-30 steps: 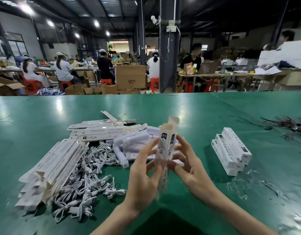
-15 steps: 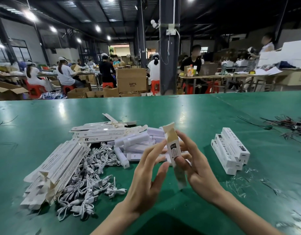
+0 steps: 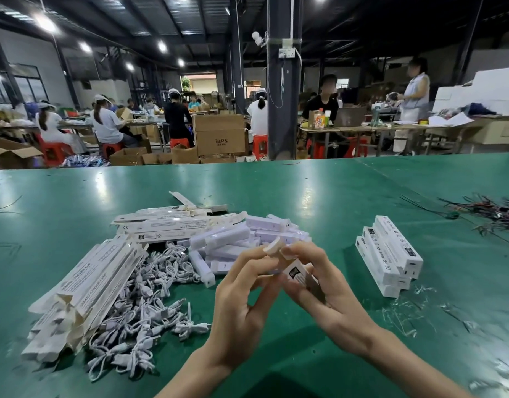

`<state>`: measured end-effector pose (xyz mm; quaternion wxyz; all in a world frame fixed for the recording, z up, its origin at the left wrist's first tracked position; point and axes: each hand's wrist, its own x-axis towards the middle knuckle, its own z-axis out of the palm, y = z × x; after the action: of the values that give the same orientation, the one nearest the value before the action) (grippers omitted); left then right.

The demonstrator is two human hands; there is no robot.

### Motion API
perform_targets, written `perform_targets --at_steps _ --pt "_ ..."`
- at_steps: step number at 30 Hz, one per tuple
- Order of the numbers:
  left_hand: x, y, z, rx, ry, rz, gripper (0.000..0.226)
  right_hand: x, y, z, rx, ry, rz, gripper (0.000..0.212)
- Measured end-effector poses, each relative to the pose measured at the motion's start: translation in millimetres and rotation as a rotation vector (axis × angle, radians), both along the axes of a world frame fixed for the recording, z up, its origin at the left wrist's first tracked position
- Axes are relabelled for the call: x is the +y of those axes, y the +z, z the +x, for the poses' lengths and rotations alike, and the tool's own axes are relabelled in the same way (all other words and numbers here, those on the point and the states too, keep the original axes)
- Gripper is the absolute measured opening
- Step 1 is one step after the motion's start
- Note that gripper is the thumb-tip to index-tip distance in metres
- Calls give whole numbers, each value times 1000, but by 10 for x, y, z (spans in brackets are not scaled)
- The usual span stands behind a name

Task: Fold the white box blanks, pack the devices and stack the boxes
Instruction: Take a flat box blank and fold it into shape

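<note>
I hold one white box blank point(image 3: 297, 275) between both hands over the green table point(image 3: 75, 202). My right hand point(image 3: 330, 294) grips its body, which slants down to the right. My left hand point(image 3: 244, 300) pinches the end flap at the top with thumb and fingertips. Flat white box blanks point(image 3: 84, 285) lie heaped at the left, with more blanks point(image 3: 167, 222) behind. White devices point(image 3: 241, 239) are piled in the middle, just beyond my hands. Packed boxes point(image 3: 391, 254) are stacked at the right.
A tangle of short white cables point(image 3: 150, 300) lies left of my hands. Clear plastic scraps point(image 3: 405, 308) litter the table at the right, and dark wire ties point(image 3: 488, 211) lie far right. Beyond the table's far edge, people work among cardboard cartons point(image 3: 220, 133).
The box blank has tipped from upright to slanting low between my hands. Both hands have closed in round it, and my left fingers now pinch its top flap.
</note>
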<state>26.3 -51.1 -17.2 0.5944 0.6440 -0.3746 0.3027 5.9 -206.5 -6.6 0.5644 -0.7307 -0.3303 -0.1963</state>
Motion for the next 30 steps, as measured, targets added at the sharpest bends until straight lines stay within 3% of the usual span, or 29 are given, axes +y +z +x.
perform_targets --at_steps 6,15,23,30 --pt "-33 71 -35 45 -9 -97 9 -51 -17 61 -56 -88 -117 56" --pt "-18 140 -89 366 -96 -280 15 -86 -109 135 -120 -192 -253 51" --pt "-40 81 -73 361 -34 -231 11 -53 -137 111 -77 -230 -178 50" --pt "-44 63 -78 357 -6 -267 12 -32 -150 95 -92 -317 -274 37"
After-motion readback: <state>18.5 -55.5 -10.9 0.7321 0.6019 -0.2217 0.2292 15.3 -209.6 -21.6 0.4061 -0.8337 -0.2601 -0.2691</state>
